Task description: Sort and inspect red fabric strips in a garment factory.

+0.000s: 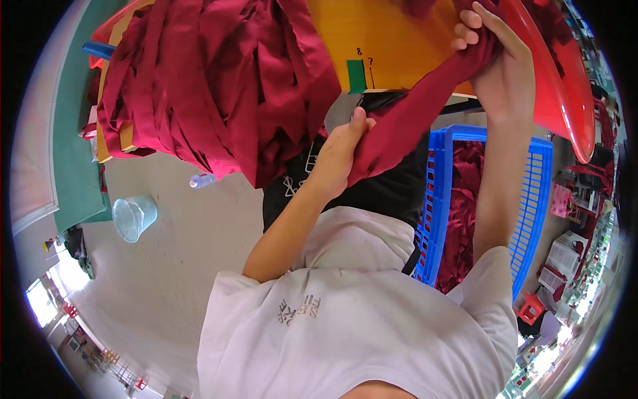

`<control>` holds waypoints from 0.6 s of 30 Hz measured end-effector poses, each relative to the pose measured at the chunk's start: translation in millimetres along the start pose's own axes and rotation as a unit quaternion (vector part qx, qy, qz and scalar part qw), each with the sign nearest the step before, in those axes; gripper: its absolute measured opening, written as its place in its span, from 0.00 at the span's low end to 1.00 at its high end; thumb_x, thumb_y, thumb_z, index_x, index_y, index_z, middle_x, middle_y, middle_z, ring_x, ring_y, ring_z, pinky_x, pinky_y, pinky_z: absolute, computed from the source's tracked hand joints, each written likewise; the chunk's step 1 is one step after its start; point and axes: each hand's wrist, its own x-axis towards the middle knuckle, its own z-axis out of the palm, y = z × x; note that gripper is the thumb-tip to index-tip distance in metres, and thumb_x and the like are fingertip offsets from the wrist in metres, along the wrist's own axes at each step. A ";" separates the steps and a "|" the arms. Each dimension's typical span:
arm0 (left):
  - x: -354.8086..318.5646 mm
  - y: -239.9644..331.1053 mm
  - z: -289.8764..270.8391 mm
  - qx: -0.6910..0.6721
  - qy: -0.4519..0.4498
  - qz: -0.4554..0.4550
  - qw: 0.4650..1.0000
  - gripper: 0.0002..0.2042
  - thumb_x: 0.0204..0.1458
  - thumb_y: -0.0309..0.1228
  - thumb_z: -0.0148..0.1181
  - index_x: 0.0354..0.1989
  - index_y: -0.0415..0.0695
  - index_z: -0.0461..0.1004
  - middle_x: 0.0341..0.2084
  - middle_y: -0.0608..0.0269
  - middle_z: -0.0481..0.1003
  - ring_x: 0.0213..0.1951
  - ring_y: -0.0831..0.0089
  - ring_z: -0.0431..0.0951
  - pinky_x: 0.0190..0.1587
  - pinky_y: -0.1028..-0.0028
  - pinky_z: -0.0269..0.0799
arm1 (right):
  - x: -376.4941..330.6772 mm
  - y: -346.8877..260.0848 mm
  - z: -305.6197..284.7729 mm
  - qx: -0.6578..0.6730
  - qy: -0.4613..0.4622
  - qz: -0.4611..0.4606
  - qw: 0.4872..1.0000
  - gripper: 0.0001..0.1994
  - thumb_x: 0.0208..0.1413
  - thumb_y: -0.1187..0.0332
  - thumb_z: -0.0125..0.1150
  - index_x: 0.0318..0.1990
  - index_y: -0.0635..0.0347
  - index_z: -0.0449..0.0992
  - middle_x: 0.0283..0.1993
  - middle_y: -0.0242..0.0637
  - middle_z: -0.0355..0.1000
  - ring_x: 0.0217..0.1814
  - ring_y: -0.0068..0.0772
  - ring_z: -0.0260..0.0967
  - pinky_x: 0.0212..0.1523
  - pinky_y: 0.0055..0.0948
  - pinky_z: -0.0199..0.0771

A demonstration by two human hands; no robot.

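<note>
A dark red fabric strip (pixel 415 113) runs slantwise between my hands, bunched lengthwise. My left hand (pixel 340 154) is closed on its lower end, just in front of the table edge, thumb on top. Higher up and to the right, my right hand (pixel 502 60) is wrapped around the upper part of the strip, with the fingers curled over it. To the left of my left hand, a big heap of the same dark red fabric strips (pixel 212 80) covers the table and hangs over its front edge.
The yellow-brown table (pixel 399 40) bears a green tape mark (pixel 356 75). A red plastic basin (pixel 568 106) stands at the right. Below it, a blue slatted basket (pixel 435 213) contains more dark red fabric. A pale wastebasket (pixel 135 218) and a bottle (pixel 203 181) are on the floor at left.
</note>
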 end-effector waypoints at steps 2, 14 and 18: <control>-4.2 -13.4 -21.1 0.099 -0.007 0.058 0.993 0.23 0.68 0.49 0.42 0.30 0.42 0.70 0.25 0.74 0.70 0.28 0.87 0.64 0.31 0.83 0.59 | 3.6 1.3 -1.3 0.040 -0.018 0.003 0.999 0.05 0.63 0.70 0.52 0.36 0.59 0.71 0.29 0.29 0.70 0.28 0.22 0.66 0.33 0.25 0.71; 14.3 -6.1 -58.1 0.553 0.118 0.222 0.795 0.07 0.57 0.29 0.58 0.32 0.38 0.69 0.25 0.46 0.71 0.29 0.50 0.75 0.31 0.62 0.68 | 10.1 -15.3 8.1 0.042 -0.044 -0.036 0.998 0.04 0.62 0.70 0.53 0.34 0.57 0.70 0.27 0.26 0.68 0.27 0.19 0.64 0.31 0.21 0.69; 79.5 -22.6 -102.5 0.508 0.117 0.287 0.804 0.09 0.58 0.28 0.59 0.38 0.35 0.69 0.26 0.53 0.73 0.29 0.66 0.75 0.36 0.70 0.70 | 9.0 -16.9 21.5 0.014 -0.050 -0.071 0.996 0.04 0.62 0.71 0.53 0.34 0.59 0.72 0.28 0.28 0.71 0.28 0.21 0.67 0.31 0.23 0.72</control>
